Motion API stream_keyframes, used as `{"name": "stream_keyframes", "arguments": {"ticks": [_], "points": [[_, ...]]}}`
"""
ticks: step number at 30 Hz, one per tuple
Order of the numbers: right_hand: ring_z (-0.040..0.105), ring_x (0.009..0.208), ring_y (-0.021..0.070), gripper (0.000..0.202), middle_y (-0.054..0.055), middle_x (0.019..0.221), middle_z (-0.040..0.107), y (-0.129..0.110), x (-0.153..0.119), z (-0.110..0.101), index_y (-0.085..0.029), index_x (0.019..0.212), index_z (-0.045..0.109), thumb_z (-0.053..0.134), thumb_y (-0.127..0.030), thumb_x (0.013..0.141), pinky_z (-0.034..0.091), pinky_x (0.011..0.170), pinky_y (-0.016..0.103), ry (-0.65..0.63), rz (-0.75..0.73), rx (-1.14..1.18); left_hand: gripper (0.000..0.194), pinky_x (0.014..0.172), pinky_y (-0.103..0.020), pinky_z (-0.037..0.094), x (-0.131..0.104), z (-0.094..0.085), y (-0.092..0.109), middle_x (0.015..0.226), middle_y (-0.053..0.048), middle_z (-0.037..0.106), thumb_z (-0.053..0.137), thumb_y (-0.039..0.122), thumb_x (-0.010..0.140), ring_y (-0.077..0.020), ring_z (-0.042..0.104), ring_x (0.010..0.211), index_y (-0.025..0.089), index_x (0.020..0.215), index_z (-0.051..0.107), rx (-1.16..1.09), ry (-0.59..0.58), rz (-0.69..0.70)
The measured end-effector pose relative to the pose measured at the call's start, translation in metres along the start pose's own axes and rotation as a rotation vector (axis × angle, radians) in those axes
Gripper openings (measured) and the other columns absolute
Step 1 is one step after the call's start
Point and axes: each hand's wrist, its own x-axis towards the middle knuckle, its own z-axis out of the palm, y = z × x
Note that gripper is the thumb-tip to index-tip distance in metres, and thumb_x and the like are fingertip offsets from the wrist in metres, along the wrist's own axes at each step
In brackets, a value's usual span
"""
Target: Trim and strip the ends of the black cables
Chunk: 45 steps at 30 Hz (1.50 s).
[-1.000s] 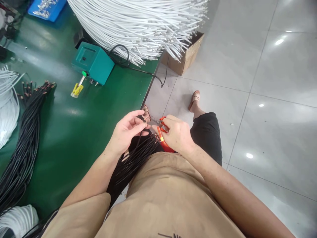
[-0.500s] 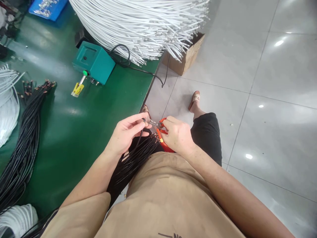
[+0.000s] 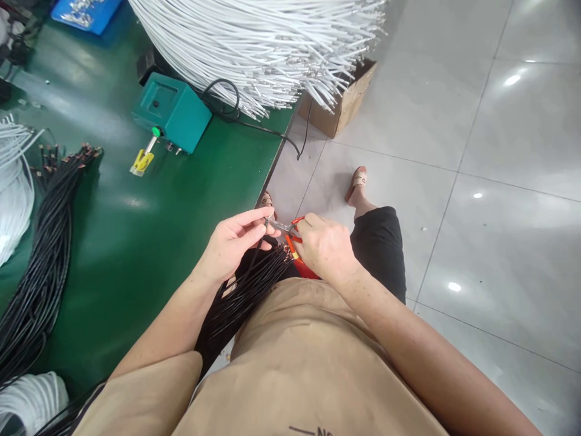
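Note:
Between the thumb and fingers of my left hand (image 3: 236, 240), a black cable (image 3: 257, 249) is pinched near its end. My right hand (image 3: 327, 247) is closed around red-handled pliers (image 3: 294, 239), possibly cutters. Their metal jaws point left and meet the cable end at my left fingertips. What the jaws do to the cable is too small to make out. Below both hands, a bundle of black cables (image 3: 247, 290) with copper-coloured ends lies across my lap, against the tan apron (image 3: 313, 351).
On the green table (image 3: 181, 224) are a teal machine (image 3: 172, 112) with a yellow tip, another black cable bundle (image 3: 49, 260), white cable coils (image 3: 16, 194) and a blue tray (image 3: 86, 15). White cables (image 3: 254, 48) overhang the edge above a cardboard box (image 3: 347, 109).
My hands stay nearly in place. The pliers and the cable end shift very slightly at my left fingertips.

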Motion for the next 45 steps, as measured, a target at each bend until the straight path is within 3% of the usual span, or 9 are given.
{"name": "stream_keyframes", "arguments": {"ticks": [9, 13, 20, 26, 31, 35, 40, 43, 45], "points": [[0.047, 0.055, 0.0130, 0.024, 0.006, 0.067, 0.060, -0.002, -0.003, -0.005, -0.013, 0.072, 0.066, 0.051, -0.025, 0.087, 0.016, 0.051, 0.029, -0.118, 0.030, -0.035, 0.030, 0.065, -0.025, 0.059, 0.000, 0.003, 0.001, 0.086, -0.005, 0.070, 0.066, 0.025, 0.081, -0.0162, 0.068, 0.082, 0.017, 0.110, 0.070, 0.193, 0.054, 0.096], [0.044, 0.052, 0.0113, 0.039, 0.004, 0.065, 0.059, 0.001, -0.001, -0.008, -0.014, 0.069, 0.066, 0.050, -0.042, 0.090, 0.016, 0.051, 0.028, -0.171, 0.071, 0.082, 0.029, 0.065, -0.024, 0.059, 0.000, 0.004, 0.000, 0.088, -0.005, 0.068, 0.066, 0.025, 0.081, -0.0167, 0.068, 0.085, 0.017, 0.109, 0.070, 0.245, 0.044, 0.104], [0.038, 0.052, 0.0079, 0.055, -0.001, 0.061, 0.051, 0.015, 0.005, -0.020, -0.016, 0.060, 0.055, 0.047, -0.064, 0.086, 0.025, 0.052, 0.023, -0.003, 0.297, 0.400, 0.038, 0.066, -0.024, 0.058, 0.001, 0.005, 0.003, 0.089, -0.002, 0.063, 0.065, 0.029, 0.082, -0.0183, 0.067, 0.092, 0.022, 0.120, 0.062, 0.180, 0.025, 0.098], [0.053, 0.061, 0.0126, 0.040, 0.002, 0.072, 0.062, 0.016, 0.002, -0.028, -0.019, 0.076, 0.066, 0.056, -0.056, 0.085, 0.031, 0.058, 0.027, 0.027, 0.200, 0.120, 0.048, 0.072, -0.032, 0.057, -0.001, 0.010, 0.010, 0.102, -0.008, 0.063, 0.059, 0.046, 0.084, -0.0236, 0.064, 0.100, 0.017, 0.122, 0.058, 0.111, 0.021, -0.015], [0.057, 0.071, 0.0175, 0.034, 0.005, 0.076, 0.064, 0.011, 0.012, -0.042, -0.016, 0.080, 0.067, 0.056, -0.047, 0.087, 0.034, 0.067, 0.031, 0.146, 0.057, -0.122, 0.050, 0.097, -0.038, 0.048, -0.002, 0.011, 0.016, 0.132, -0.011, 0.055, 0.067, 0.043, 0.077, -0.0262, 0.050, 0.125, 0.021, 0.120, 0.058, 0.180, 0.181, 0.247], [0.054, 0.071, 0.0187, 0.026, 0.006, 0.074, 0.061, -0.001, 0.020, -0.055, -0.015, 0.075, 0.064, 0.055, -0.036, 0.088, 0.031, 0.068, 0.034, 0.210, -0.064, -0.229, 0.050, 0.086, -0.036, 0.050, -0.002, 0.014, 0.024, 0.106, -0.009, 0.068, 0.066, 0.041, 0.077, -0.0231, 0.062, 0.104, 0.021, 0.122, 0.056, 0.183, 0.203, 0.266], [0.051, 0.068, 0.0188, 0.014, 0.006, 0.071, 0.059, -0.016, 0.022, -0.060, -0.016, 0.074, 0.061, 0.058, -0.026, 0.082, 0.027, 0.066, 0.034, 0.210, -0.166, -0.302, 0.034, 0.074, -0.031, 0.049, -0.004, -0.002, 0.036, 0.075, -0.001, 0.066, 0.065, 0.034, 0.077, -0.0166, 0.063, 0.072, 0.020, 0.108, 0.065, 0.253, 0.354, 0.355], [0.050, 0.067, 0.0182, 0.020, 0.006, 0.070, 0.059, -0.021, 0.026, -0.062, -0.016, 0.071, 0.061, 0.057, -0.031, 0.084, 0.026, 0.065, 0.034, 0.241, -0.175, -0.301, 0.032, 0.075, -0.030, 0.049, -0.010, -0.016, 0.042, 0.074, -0.001, 0.066, 0.063, 0.035, 0.079, -0.0163, 0.063, 0.072, 0.019, 0.106, 0.065, 0.219, 0.437, 0.371], [0.050, 0.066, 0.0179, 0.023, 0.005, 0.069, 0.059, -0.025, 0.030, -0.063, -0.016, 0.070, 0.061, 0.057, -0.033, 0.085, 0.026, 0.065, 0.033, 0.262, -0.184, -0.290, 0.036, 0.077, -0.031, 0.049, -0.015, -0.021, 0.044, 0.079, -0.002, 0.068, 0.064, 0.037, 0.078, -0.0176, 0.065, 0.077, 0.019, 0.109, 0.064, 0.219, 0.383, 0.351]]}}
